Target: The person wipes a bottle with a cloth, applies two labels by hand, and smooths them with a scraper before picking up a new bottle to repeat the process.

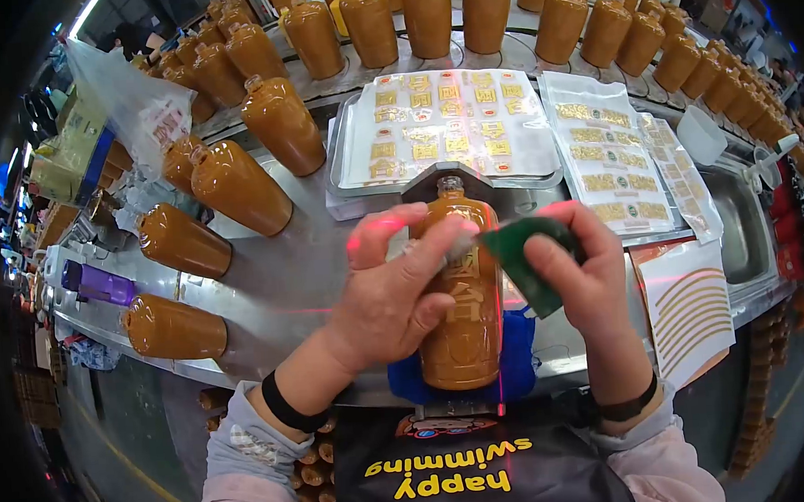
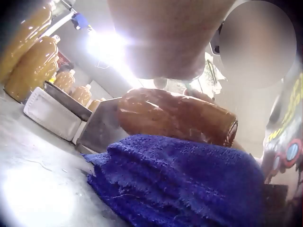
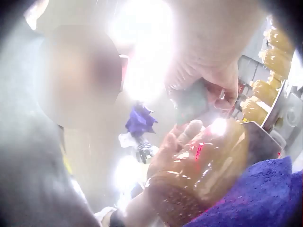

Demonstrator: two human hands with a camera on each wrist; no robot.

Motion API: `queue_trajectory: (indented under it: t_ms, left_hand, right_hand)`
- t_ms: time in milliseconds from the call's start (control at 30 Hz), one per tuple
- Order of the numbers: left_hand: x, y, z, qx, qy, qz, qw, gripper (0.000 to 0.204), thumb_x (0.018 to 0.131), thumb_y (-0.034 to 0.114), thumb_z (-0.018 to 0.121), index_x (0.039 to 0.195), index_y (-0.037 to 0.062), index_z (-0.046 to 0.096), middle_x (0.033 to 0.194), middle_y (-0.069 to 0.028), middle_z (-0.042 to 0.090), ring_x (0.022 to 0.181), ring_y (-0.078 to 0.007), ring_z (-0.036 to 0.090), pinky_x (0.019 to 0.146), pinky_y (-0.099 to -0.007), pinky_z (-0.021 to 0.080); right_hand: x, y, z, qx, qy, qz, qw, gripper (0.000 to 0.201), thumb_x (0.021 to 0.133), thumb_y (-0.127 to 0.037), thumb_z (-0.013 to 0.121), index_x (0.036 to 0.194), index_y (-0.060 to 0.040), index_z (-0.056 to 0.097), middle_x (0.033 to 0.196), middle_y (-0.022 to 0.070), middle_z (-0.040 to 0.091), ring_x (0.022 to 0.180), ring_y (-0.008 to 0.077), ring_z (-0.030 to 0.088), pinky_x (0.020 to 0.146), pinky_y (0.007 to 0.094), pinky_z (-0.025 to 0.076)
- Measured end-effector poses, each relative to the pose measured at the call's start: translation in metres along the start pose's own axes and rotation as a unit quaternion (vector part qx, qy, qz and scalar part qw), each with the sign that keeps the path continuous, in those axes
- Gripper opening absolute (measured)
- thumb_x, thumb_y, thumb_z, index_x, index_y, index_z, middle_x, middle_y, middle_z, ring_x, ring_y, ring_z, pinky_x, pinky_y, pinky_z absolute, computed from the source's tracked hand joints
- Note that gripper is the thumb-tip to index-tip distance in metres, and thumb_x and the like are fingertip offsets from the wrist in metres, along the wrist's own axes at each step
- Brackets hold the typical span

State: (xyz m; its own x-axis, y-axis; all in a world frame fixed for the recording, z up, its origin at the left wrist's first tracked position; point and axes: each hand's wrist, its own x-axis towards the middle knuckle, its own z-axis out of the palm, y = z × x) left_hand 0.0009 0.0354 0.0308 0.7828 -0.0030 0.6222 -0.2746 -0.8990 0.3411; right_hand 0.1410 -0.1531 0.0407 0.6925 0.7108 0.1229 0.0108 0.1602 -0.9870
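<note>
A glossy brown bottle (image 1: 460, 339) with raised characters lies on a blue cloth (image 1: 519, 359), its neck toward a dark metal rest (image 1: 430, 181). My right hand (image 1: 587, 263) pinches a green piece (image 1: 521, 264) between thumb and fingers, just right of the bottle's upper part. The left hand (image 1: 391, 293) is over the bottle's left side, a whitish covering on a fingertip close to the green piece's corner; whether they touch is unclear. In the left wrist view the bottle (image 2: 175, 116) rests on the cloth (image 2: 180, 179). The right wrist view shows the green piece (image 3: 191, 101) blurred above the bottle (image 3: 208, 161).
A tray (image 1: 550, 179) holding sheets of gold labels stands behind the bottle. More label sheets (image 1: 604, 160) lie to the right, near a sink (image 1: 741, 221). Several brown bottles (image 1: 242, 187) stand at the left, and others line the back. A purple bottle (image 1: 100, 283) is at the far left.
</note>
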Motion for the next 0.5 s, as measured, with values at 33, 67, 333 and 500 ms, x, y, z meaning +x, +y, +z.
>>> queue_trajectory:
  t_ms: [33, 67, 333, 500]
  left_hand:
    - [-0.001, 0.002, -0.002, 0.028, -0.034, 0.018, 0.999, 0.054, 0.098, 0.042, 0.049, 0.138, 0.0051, 0.05, 0.121, -0.009, 0.064, 0.12, -0.0304, 0.047, 0.105, -0.0444, 0.032]
    - [-0.001, 0.004, -0.003, 0.055, -0.067, 0.037, 0.996, 0.055, 0.097, 0.044, 0.049, 0.138, 0.0075, 0.051, 0.121, -0.0063, 0.065, 0.122, -0.0298, 0.046, 0.106, -0.0449, 0.03]
    - [-0.008, 0.022, -0.005, 0.1, -0.123, 0.091, 0.983, 0.052, 0.096, 0.05, 0.042, 0.135, 0.018, 0.054, 0.118, -0.001, 0.066, 0.123, -0.0248, 0.043, 0.112, -0.0485, 0.017]
    - [-0.036, 0.046, 0.001, 0.043, -0.078, 0.078, 0.993, 0.041, 0.091, 0.043, 0.055, 0.122, 0.0177, 0.065, 0.113, -0.0021, 0.066, 0.118, -0.0229, 0.049, 0.109, -0.0512, 0.026]
  right_hand:
    - [0.003, 0.006, -0.001, 0.031, 0.036, -0.001, 0.999, 0.018, 0.091, -0.015, 0.068, 0.101, -0.0025, 0.061, 0.087, 0.0037, 0.067, 0.078, 0.0065, 0.061, 0.067, 0.0223, 0.049]
    - [0.007, 0.012, -0.003, 0.061, 0.072, -0.003, 0.996, 0.019, 0.093, -0.016, 0.066, 0.102, -0.0017, 0.06, 0.088, 0.0032, 0.067, 0.078, 0.0056, 0.06, 0.068, 0.0215, 0.049]
    - [0.026, 0.014, -0.001, -0.056, 0.036, -0.072, 0.995, 0.014, 0.089, -0.013, 0.069, 0.098, -0.0025, 0.064, 0.086, 0.0048, 0.068, 0.074, 0.0083, 0.062, 0.066, 0.0215, 0.049]
    - [0.024, -0.001, 0.018, -0.413, -0.045, -0.388, 0.822, 0.023, 0.073, -0.01, 0.076, 0.093, -0.0091, 0.065, 0.081, 0.0057, 0.058, 0.08, 0.0252, 0.059, 0.072, 0.0406, 0.044]
